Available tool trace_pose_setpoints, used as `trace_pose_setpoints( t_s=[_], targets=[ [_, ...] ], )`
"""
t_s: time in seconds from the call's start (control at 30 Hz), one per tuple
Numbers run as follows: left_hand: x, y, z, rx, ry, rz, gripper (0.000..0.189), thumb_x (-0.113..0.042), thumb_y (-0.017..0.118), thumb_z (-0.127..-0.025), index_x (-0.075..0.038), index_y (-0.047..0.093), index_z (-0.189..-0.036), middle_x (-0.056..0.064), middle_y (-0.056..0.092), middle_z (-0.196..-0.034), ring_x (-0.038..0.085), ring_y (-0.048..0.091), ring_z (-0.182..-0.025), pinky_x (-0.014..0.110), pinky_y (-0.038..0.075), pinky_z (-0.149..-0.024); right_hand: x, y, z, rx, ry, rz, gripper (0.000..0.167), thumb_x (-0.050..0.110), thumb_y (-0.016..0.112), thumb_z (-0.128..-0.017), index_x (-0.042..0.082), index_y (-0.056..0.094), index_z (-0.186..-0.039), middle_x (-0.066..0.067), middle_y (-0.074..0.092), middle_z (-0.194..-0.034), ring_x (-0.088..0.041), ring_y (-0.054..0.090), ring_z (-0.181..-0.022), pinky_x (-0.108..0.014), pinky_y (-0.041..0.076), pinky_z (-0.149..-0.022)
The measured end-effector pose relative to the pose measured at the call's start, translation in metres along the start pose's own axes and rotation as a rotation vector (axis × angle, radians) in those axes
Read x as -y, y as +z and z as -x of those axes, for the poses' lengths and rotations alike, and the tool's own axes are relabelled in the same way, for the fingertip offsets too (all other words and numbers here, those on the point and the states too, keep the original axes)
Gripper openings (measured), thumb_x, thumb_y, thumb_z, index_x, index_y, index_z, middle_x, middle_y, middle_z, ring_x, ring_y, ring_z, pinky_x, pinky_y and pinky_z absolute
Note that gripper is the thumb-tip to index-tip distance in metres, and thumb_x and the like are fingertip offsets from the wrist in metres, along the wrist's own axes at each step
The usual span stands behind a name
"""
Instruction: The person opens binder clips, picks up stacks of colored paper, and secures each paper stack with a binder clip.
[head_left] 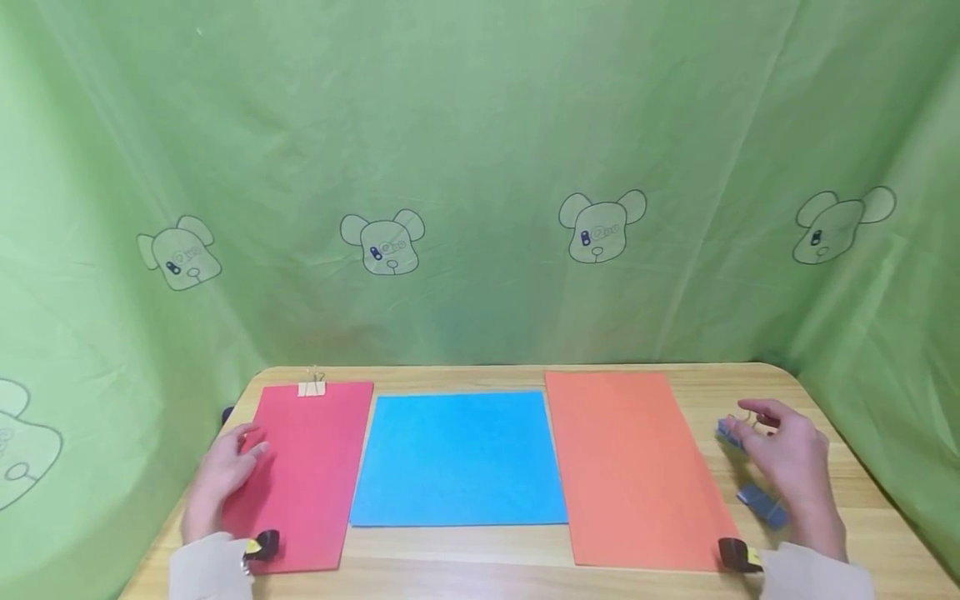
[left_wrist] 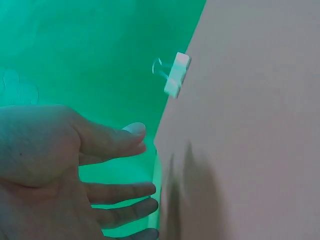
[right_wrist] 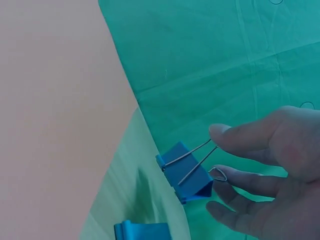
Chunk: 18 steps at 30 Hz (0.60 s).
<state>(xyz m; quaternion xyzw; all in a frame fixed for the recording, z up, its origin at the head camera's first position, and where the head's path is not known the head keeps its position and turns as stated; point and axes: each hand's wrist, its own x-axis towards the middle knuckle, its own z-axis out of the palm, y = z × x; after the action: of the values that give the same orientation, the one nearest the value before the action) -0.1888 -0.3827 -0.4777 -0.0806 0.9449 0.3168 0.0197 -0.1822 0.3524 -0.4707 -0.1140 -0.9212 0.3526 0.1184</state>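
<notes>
My right hand pinches the wire handles of a blue binder clip between thumb and fingers, over the table's right side. Nearer to me a second blue binder clip lies on the wood, partly covered by the wrist in the head view. At the left, my left hand hovers by the outer edge of a red sheet, its fingers loosely bent and holding nothing. A white binder clip grips that sheet's far edge; it also shows in the left wrist view.
A blue sheet lies mid-table, and an orange sheet lies to its right, beside the blue clips. The wooden table ends at a green curtain with bear drawings, which hangs behind and along both sides.
</notes>
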Motion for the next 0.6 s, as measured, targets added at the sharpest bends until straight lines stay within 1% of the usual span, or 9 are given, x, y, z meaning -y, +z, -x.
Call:
trace_pose_setpoints(
  t_s=[0.1, 0.17, 0.23, 0.33, 0.4, 0.47, 0.53, 0.6],
  targets=[
    [-0.016, 0.007, -0.002, -0.011, 0.061, 0.011, 0.049, -0.009, 0.056, -0.102, 0.015, 0.045, -0.143, 0.043, 0.041, -0.144, 0.058, 0.035, -0.137, 0.064, 0.030, -0.113, 0.001, -0.002, 0.000, -0.006, 0.012, -0.015, 0.058, 0.034, 0.070, -0.098, -0.004, 0.056, -0.140, -0.037, 0.055, -0.135, -0.057, 0.057, -0.114, -0.065, 0.046, -0.087],
    [-0.029, 0.014, -0.003, -0.007, 0.084, 0.019, 0.047, -0.009, 0.056, -0.102, 0.015, 0.046, -0.142, 0.043, 0.043, -0.143, 0.058, 0.036, -0.137, 0.065, 0.031, -0.112, 0.002, -0.002, 0.001, -0.004, 0.015, -0.022, 0.060, 0.033, 0.071, -0.098, -0.004, 0.054, -0.142, -0.037, 0.055, -0.136, -0.058, 0.056, -0.117, -0.065, 0.047, -0.089],
    [-0.042, 0.022, -0.003, 0.005, 0.095, 0.031, 0.047, -0.009, 0.057, -0.102, 0.014, 0.047, -0.141, 0.042, 0.045, -0.142, 0.058, 0.039, -0.135, 0.065, 0.033, -0.111, 0.003, -0.003, 0.001, -0.004, 0.014, -0.028, 0.062, 0.031, 0.072, -0.098, -0.005, 0.051, -0.144, -0.037, 0.055, -0.136, -0.059, 0.055, -0.119, -0.065, 0.047, -0.091],
    [-0.059, 0.034, -0.003, 0.027, 0.097, 0.030, 0.046, -0.011, 0.059, -0.102, 0.011, 0.049, -0.142, 0.039, 0.050, -0.140, 0.056, 0.045, -0.131, 0.065, 0.039, -0.106, 0.004, -0.003, 0.001, -0.011, 0.006, -0.025, 0.064, 0.027, 0.074, -0.096, -0.005, 0.049, -0.146, -0.035, 0.055, -0.136, -0.056, 0.055, -0.121, -0.060, 0.049, -0.092],
    [-0.068, 0.042, -0.003, 0.035, 0.102, 0.035, 0.047, -0.011, 0.061, -0.102, 0.010, 0.050, -0.142, 0.037, 0.053, -0.138, 0.054, 0.049, -0.128, 0.064, 0.043, -0.103, 0.005, -0.003, 0.001, -0.020, 0.000, -0.024, 0.067, 0.025, 0.075, -0.095, -0.005, 0.047, -0.147, -0.034, 0.056, -0.136, -0.053, 0.056, -0.121, -0.048, 0.054, -0.089],
    [-0.074, 0.050, -0.003, 0.038, 0.117, 0.030, 0.049, -0.010, 0.063, -0.100, 0.009, 0.049, -0.143, 0.035, 0.055, -0.136, 0.052, 0.051, -0.127, 0.063, 0.044, -0.102, 0.006, -0.003, 0.001, -0.030, -0.006, -0.026, 0.068, 0.023, 0.077, -0.094, -0.005, 0.046, -0.148, -0.032, 0.057, -0.136, -0.052, 0.056, -0.120, -0.035, 0.056, -0.079],
    [-0.078, 0.057, -0.003, 0.032, 0.141, 0.021, 0.053, -0.010, 0.066, -0.099, 0.009, 0.047, -0.145, 0.033, 0.056, -0.136, 0.052, 0.050, -0.128, 0.063, 0.043, -0.104, 0.007, -0.003, 0.001, -0.032, -0.004, -0.038, 0.069, 0.022, 0.078, -0.093, -0.005, 0.046, -0.148, -0.032, 0.057, -0.137, -0.053, 0.057, -0.119, -0.023, 0.053, -0.071],
    [-0.082, 0.062, -0.003, 0.019, 0.171, 0.006, 0.057, -0.011, 0.069, -0.098, 0.009, 0.046, -0.146, 0.033, 0.055, -0.137, 0.051, 0.048, -0.130, 0.064, 0.041, -0.106, 0.008, -0.003, 0.002, -0.033, -0.005, -0.053, 0.068, 0.019, 0.078, -0.092, -0.005, 0.046, -0.147, -0.032, 0.057, -0.137, -0.054, 0.058, -0.117, -0.016, 0.046, -0.066]
  ],
)
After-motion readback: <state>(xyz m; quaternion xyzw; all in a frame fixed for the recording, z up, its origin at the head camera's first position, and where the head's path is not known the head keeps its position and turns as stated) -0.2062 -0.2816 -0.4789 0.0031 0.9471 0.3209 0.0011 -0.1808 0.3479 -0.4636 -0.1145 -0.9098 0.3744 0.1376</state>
